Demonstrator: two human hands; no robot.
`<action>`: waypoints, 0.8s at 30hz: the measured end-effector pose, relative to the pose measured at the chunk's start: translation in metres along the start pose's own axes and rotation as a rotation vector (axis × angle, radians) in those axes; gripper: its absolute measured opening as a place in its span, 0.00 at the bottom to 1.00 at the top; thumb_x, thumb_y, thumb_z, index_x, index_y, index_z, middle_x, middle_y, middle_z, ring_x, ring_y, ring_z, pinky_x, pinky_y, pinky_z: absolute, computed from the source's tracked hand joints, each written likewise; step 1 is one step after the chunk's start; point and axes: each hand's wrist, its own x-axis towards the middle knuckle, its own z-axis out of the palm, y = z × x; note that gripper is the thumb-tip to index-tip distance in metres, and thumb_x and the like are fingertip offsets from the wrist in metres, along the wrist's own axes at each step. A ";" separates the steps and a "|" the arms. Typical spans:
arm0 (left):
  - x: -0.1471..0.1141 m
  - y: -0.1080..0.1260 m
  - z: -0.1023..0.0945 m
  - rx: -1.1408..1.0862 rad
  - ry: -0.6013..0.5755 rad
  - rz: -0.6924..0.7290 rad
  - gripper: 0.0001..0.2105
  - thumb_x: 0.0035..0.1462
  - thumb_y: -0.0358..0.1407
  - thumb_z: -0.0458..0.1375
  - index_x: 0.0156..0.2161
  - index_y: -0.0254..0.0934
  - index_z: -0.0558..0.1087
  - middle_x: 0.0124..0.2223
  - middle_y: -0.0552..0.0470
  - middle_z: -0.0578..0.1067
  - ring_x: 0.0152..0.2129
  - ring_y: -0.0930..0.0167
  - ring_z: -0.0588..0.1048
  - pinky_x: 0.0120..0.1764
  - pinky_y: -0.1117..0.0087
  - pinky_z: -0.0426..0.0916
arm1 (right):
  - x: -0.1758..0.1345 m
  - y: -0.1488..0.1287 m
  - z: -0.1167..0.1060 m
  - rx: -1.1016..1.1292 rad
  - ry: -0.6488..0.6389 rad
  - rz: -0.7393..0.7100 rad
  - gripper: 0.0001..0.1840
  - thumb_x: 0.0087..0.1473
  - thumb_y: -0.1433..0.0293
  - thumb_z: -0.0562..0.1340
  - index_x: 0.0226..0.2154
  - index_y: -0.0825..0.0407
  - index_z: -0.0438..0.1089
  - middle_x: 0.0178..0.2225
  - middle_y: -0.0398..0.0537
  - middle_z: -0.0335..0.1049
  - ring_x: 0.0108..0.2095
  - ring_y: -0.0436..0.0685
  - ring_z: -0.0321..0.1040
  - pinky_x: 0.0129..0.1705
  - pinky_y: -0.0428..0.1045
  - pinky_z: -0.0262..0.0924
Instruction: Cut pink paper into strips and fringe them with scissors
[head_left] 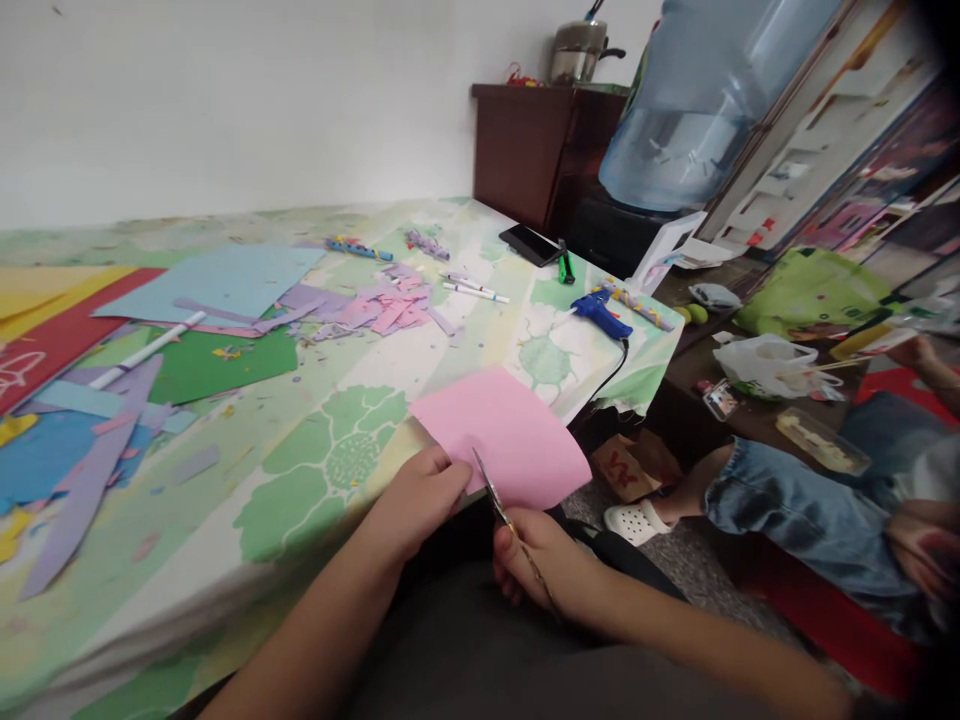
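A pink sheet of paper is pinched at its lower left edge between the thumb and fingers of my left hand. My right hand is closed round the handles of a pair of scissors. The scissor blades lie across the near edge of the pink sheet, close to my left thumb. Whether the blades have paper between them is hard to make out. Both hands are in front of my lap, at the near edge of the table.
A patterned tablecloth bears coloured sheets, pink paper scraps, white pens, a phone, a green cutter and a blue glue gun with a cable. A water dispenser bottle stands behind. Another person's leg is at right.
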 end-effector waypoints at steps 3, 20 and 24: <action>0.000 -0.002 0.001 -0.015 0.019 -0.013 0.07 0.39 0.31 0.49 0.14 0.36 0.59 0.12 0.60 0.57 0.10 0.79 0.55 0.14 0.78 0.48 | 0.000 0.003 -0.003 -0.036 -0.022 0.021 0.24 0.47 0.51 0.42 0.22 0.55 0.54 0.17 0.41 0.54 0.15 0.45 0.56 0.15 0.41 0.51; 0.001 -0.017 0.011 -0.161 0.084 0.008 0.13 0.46 0.43 0.48 0.19 0.35 0.59 0.12 0.60 0.61 0.10 0.78 0.61 0.16 0.77 0.56 | -0.004 0.007 -0.006 -0.091 -0.066 0.179 0.29 0.41 0.45 0.40 0.19 0.55 0.53 0.15 0.42 0.55 0.14 0.44 0.54 0.13 0.40 0.51; 0.001 -0.018 0.007 -0.016 0.075 0.044 0.15 0.47 0.44 0.46 0.18 0.36 0.59 0.13 0.60 0.61 0.10 0.78 0.61 0.17 0.76 0.56 | -0.004 0.004 -0.008 -0.087 -0.089 0.229 0.30 0.39 0.44 0.40 0.19 0.55 0.53 0.15 0.42 0.55 0.13 0.44 0.54 0.13 0.41 0.51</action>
